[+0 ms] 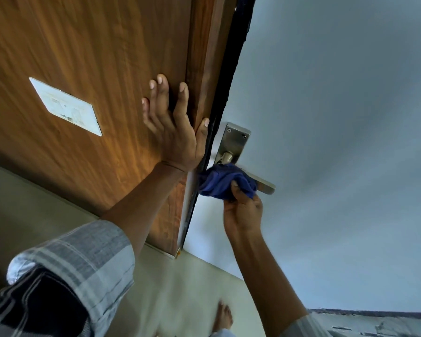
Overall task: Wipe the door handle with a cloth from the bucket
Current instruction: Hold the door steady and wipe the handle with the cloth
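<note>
You're mid-wipe. Your right hand point(242, 210) has its fingers pinched tight around the bunched dark-blue cloth point(225, 182), pressed onto the brushed-steel lever door handle point(265, 186) just below its steel backplate point(235, 142). Your left hand point(173, 125) is spread flat, fingers wide, bracing the brown wood-grain door point(83, 69) left of the handle, thumb on the door edge. Next, probably: slide the cloth outward to the bare lever tip. No bucket in view.

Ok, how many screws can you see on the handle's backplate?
2. Both sit at the top end of the metal backplate: one screw near its left corner, the other near its right corner. The blue cloth covers the lower end, so more may be hidden.
</note>
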